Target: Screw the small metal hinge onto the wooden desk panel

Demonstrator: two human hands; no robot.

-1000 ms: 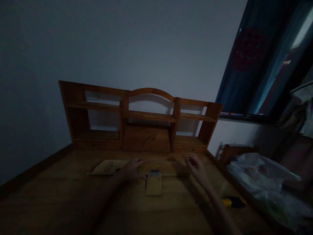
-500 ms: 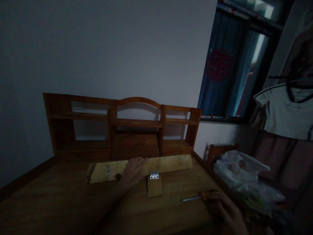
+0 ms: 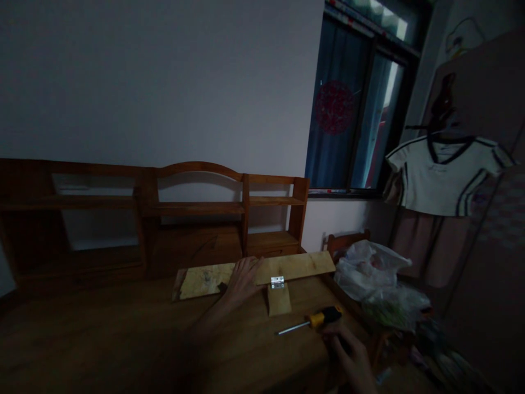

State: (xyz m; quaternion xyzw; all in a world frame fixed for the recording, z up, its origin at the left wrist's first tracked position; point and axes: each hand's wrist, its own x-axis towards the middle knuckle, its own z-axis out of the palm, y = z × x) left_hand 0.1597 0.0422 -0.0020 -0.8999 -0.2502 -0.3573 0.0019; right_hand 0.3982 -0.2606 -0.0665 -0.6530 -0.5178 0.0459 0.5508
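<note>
On the worktop [image 3: 241, 339], a yellow and black screwdriver [image 3: 315, 319] is seen just past the right hand [image 3: 348, 353], a bit to the left of its fingers. It is laid on a slant: the metal tip is pointed left and a little back toward the person, and the fat handle is set close by the right hand, which is much nearer than the left hand [image 3: 244, 276]. The right fingers are bent a little, but whether the handle is touched cannot be told. The left hand is laid across a long pale board [image 3: 303, 265]; how tightly its fingers are closed cannot be told. By a shiny hinge [image 3: 277, 282], the board is met by a small wood block [image 3: 280, 302], which is set between the left hand and the screwdriver. Plastic bags [image 3: 371, 268] are piled off to the right.
</note>
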